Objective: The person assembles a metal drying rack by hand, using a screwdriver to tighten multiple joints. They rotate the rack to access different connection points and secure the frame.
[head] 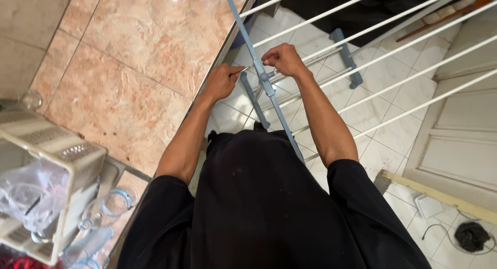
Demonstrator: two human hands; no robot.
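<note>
A drying rack [393, 41] with a blue-grey frame bar [259, 67] and white rods stands in front of me over a white tiled floor. My left hand [221, 81] is closed around a small thin metal piece that points at the frame bar. On the other side of that bar, my right hand [283, 60] pinches something small where a white rod meets the bar. What it pinches is too small to make out. Both arms reach out from black sleeves.
A pinkish marble wall [129, 56] runs along the left. A cream plastic basket [46, 150] with clear bags and bottles stands at lower left. A white door [461, 139] lies right, with a wooden strip [440, 196] and a dark bag [471, 235] on the floor.
</note>
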